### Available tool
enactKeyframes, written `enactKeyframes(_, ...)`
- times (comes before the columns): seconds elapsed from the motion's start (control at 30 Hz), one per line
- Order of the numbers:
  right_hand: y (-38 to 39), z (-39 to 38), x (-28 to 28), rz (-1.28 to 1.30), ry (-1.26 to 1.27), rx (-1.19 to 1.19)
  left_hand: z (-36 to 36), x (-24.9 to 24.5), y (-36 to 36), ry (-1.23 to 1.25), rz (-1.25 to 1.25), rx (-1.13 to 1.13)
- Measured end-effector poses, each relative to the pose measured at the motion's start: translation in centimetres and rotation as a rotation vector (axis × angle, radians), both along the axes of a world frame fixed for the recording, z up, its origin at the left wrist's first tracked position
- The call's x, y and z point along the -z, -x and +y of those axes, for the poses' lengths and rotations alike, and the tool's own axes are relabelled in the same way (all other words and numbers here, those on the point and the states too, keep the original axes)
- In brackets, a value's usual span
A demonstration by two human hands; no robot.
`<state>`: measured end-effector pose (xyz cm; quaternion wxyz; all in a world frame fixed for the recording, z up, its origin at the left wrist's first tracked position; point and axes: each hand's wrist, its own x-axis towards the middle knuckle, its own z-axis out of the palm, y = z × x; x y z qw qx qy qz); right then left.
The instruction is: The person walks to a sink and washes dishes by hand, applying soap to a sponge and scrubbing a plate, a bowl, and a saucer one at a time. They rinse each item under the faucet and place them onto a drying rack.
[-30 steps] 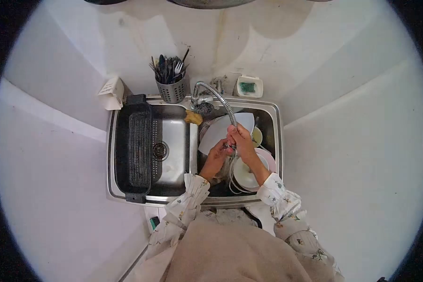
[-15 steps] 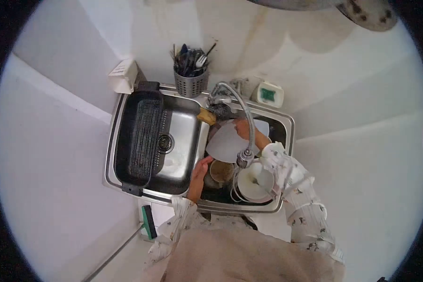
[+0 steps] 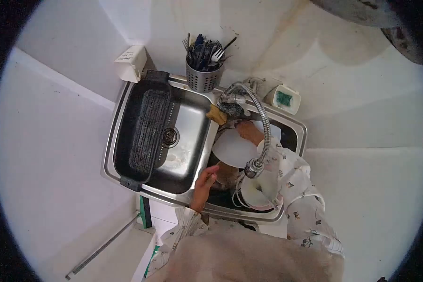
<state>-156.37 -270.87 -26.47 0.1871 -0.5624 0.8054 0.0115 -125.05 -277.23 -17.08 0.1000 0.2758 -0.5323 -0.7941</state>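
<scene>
Head view: white dish (image 3: 234,149) sits in right-hand basin (image 3: 289,135); right hand (image 3: 250,131) at its far edge, grip can't be told; left hand (image 3: 205,182) loosely open, holding nothing, near brownish container (image 3: 227,175).

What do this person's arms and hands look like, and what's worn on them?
The left hand and right hand are ungloved. The left sleeve and right sleeve are loose and white, scattered with small plant-like prints, some dark, some brownish; finer detail is blurred.
</scene>
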Motion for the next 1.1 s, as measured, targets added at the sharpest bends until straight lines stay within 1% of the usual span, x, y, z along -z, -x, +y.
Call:
enactKeyframes(0.1,-0.4,1.2,-2.0,-0.011,0.052,-0.001,0.5,-1.5,2.2,-0.054,0.036,0.009)
enactKeyframes(0.17,-0.9,3.0,-3.2,-0.009,0.101,0.000,0.8,-2.0,3.0,0.106,-0.048,0.034)
enactKeyframes(0.2,-1.0,3.7,-4.4,-0.006,0.125,0.012,0.9,-1.3,3.0,0.110,-0.044,0.045)
enactKeyframes(0.23,-1.2,4.7,-5.6,0.000,0.128,0.022,1.1,0.1,2.9,0.042,-0.042,0.021)
enactKeyframes(0.27,-1.9,6.3,-7.7,0.051,0.128,0.124,1.4,0.8,2.8,-0.026,-0.041,-0.002)
enactKeyframes(0.3,-2.8,7.8,-10.2,0.102,0.126,0.227,1.7,0.1,2.6,-0.023,-0.034,0.010)
enactKeyframes(0.37,-5.1,10.9,-16.1,-0.132,0.234,0.495,2.9,-1.7,2.4,-0.250,-0.152,0.089)
enactKeyframes(0.4,-7.0,12.5,-17.7,-0.273,0.346,0.655,3.7,-1.9,2.2,-0.246,-0.146,0.103)
enactKeyframes(0.43,-9.0,14.1,-18.8,-0.415,0.462,0.809,4.7,-2.1,2.2,-0.278,-0.163,0.254)
enactKeyframes(0.47,-11.2,15.3,-19.9,-0.674,0.502,1.004,5.6,-2.3,2.3,-0.309,-0.183,0.407)
enactKeyframes(0.5,-13.4,16.3,-20.4,-0.942,0.539,1.190,6.7,-2.6,2.5,-0.304,-0.179,0.420)
enactKeyframes(0.57,-18.0,18.2,-18.7,-1.126,0.641,1.366,9.1,-3.6,3.3,-0.478,-0.261,0.613)
enactKeyframes(0.6,-20.1,17.3,-20.3,-1.172,0.681,1.404,10.0,-3.9,3.7,-0.475,-0.261,0.623)
enactKeyframes(0.63,-22.1,16.5,-21.9,-1.218,0.722,1.441,10.8,-4.3,4.1,-0.559,-0.298,0.598)
enactKeyframes(0.67,-23.5,17.6,-19.7,-1.215,0.728,1.446,11.5,-4.5,4.4,-0.644,-0.335,0.570)
enactKeyframes(0.7,-24.9,18.7,-15.8,-0.926,0.732,1.232,12.3,-4.1,4.3,-0.643,-0.336,0.577)
enactKeyframes(0.73,-25.0,18.5,-15.2,-0.642,0.720,1.013,13.0,-3.5,4.1,-0.617,-0.300,0.497)
enactKeyframes(0.77,-24.4,19.5,-15.0,-0.638,0.724,1.018,13.5,-2.8,3.8,-0.590,-0.263,0.417)
enactKeyframes(0.8,-21.9,19.2,-17.9,-0.434,0.537,1.049,13.5,-3.2,3.8,-0.588,-0.267,0.423)
enactKeyframes(0.83,-19.0,18.9,-19.8,-0.233,0.346,1.067,13.2,-3.9,3.7,-0.615,-0.322,0.374)
enactKeyframes(0.87,-16.0,18.6,-20.2,-0.178,0.540,1.044,12.9,-4.3,3.7,-0.640,-0.376,0.322)
enactKeyframes(0.9,-12.5,17.9,-20.7,-0.122,0.733,1.011,12.6,-3.4,3.3,-0.637,-0.377,0.322)
enactKeyframes(0.93,-8.6,16.6,-21.5,0.037,0.677,0.934,12.3,-1.6,2.6,-0.482,-0.343,0.431)
enactKeyframes(0.97,-5.0,15.2,-21.0,0.063,0.652,0.908,11.9,-0.3,1.8,-0.324,-0.309,0.536)
enactKeyframes(1.0,-1.3,13.9,-19.4,0.115,0.809,0.760,11.6,0.5,1.2,-0.321,-0.312,0.533)
enactKeyframes(1.07,5.3,11.2,-15.3,0.253,0.710,0.574,10.9,1.6,0.4,-0.089,-0.273,0.614)
enactKeyframes(1.1,8.3,10.2,-12.9,0.305,0.598,0.508,10.3,0.5,0.3,-0.084,-0.275,0.608)
